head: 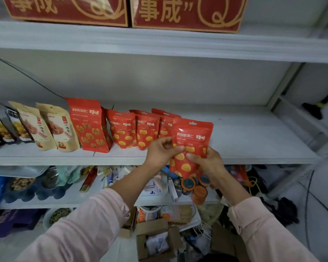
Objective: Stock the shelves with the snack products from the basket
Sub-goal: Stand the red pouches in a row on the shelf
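Head view: both hands, left (160, 151) and right (208, 163), pinch a red chestnut snack pouch (190, 146) at center frame, before the white middle shelf (254, 140), just right of three matching pouches (140, 129); tan pouches (49, 127) stand left.

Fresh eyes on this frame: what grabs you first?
The red snack pouch, dotted with yellow, is held at the front edge of the middle shelf. The left hand pinches its left side and the right hand grips its lower right. Just to its left, matching red pouches stand in a row on that shelf, with tan pouches further left. Two big red boxes with gold lettering sit on the upper shelf.
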